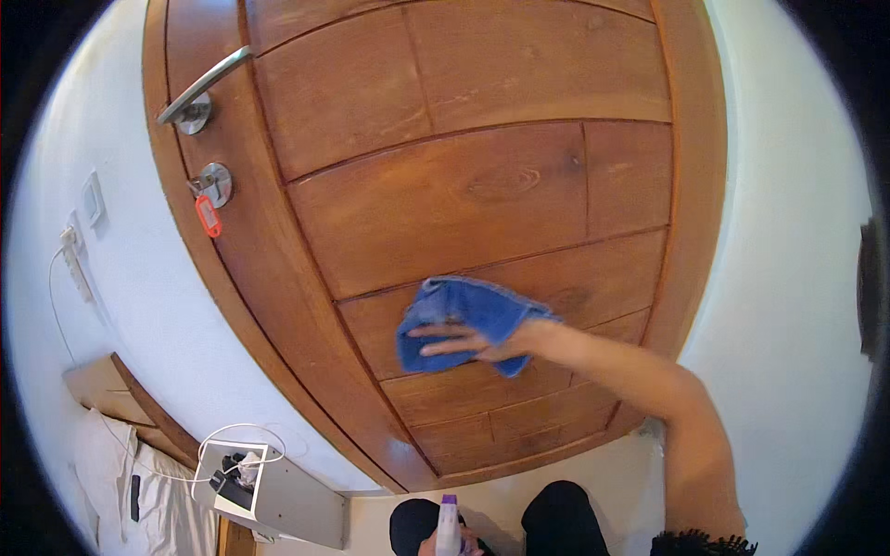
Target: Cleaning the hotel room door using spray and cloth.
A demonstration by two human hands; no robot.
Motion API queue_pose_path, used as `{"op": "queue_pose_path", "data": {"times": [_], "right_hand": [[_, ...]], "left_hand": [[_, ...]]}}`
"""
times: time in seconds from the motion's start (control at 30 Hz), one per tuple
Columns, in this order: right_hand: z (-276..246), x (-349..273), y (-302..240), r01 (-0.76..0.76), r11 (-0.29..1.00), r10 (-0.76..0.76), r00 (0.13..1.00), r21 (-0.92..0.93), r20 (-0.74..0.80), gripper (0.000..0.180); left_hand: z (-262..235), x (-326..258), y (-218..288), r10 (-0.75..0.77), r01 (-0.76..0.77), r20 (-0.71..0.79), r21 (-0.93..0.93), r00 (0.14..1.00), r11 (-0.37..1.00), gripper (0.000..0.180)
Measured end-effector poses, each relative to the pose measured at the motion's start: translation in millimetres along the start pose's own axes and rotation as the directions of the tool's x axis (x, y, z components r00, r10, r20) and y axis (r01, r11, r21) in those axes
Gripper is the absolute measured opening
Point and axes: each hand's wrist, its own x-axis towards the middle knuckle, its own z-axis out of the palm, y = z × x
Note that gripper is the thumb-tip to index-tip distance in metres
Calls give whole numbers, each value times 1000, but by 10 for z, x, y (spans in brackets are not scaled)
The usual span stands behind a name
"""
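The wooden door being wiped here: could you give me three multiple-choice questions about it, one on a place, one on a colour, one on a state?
1. Where does the cloth lie?
A. on the door's lower half
B. over the handle
C. on the floor

2. What colour is the tag hanging at the keyhole?
A. green
B. red
C. white

3. How does the right hand meet the cloth?
A. fingers spread flat on it
C. not touching it
B. pinching one corner

Answers:
1 A, the cloth is pressed on the door low down, well below the lever handle.
2 B, the tag is red.
3 A, the fingers lie stretched across the cloth.
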Motion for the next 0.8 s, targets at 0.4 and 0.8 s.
{"op": "queue_pose_path", "data": {"times": [0.4, 0.8], "right_hand": [[-587, 757, 692, -532, 839, 386, 729, -112, -565, 62], [-701, 224, 782, -406, 912, 337, 826, -63, -451, 67]], "left_hand": [[-172, 37, -4, -300, 265, -122, -239, 946, 934, 32], [-122, 37, 60, -313, 292, -52, -243, 948, 925, 27]]}}
